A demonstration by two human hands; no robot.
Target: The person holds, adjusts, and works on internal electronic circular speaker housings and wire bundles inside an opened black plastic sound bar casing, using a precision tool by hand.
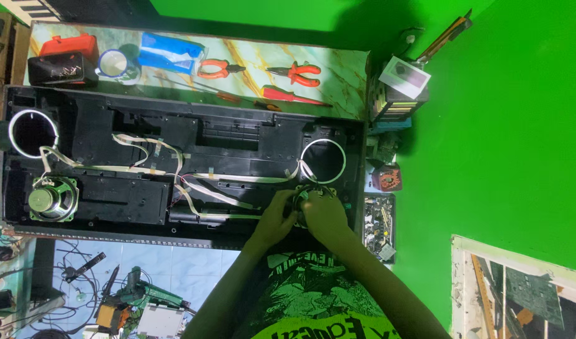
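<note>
green and black print covers the shirt [304,301] at the bottom edge, nearest the camera, and both bare forearms run up from it to the open black casing [175,169] lying on the bench [338,69]. left hand [274,218] and right hand [325,216] meet at the casing's right end, fingers curled around a small round speaker [310,194] that sits just under a white-rimmed round opening [323,161]; the left hand grips its left side, the right hand closes over its right side and top, so only part of the speaker shows between them. flat pale ribbon cables [175,169] snake across the inside of the casing from the hands toward the left. at the casing's left end a second speaker [51,199] with a green frame lies beneath another white-rimmed opening [32,133]. just right of the casing stands a tray of small metal parts [379,226]. beyond the casing, along the marbled bench edge, lie a red-handled screwdriver [291,96], red pliers [297,73], orange pliers [218,68], a blue packet [170,53], a roll of tape [114,63] and a red and black box [65,58]. green floor [501,125] fills the right side.
</note>
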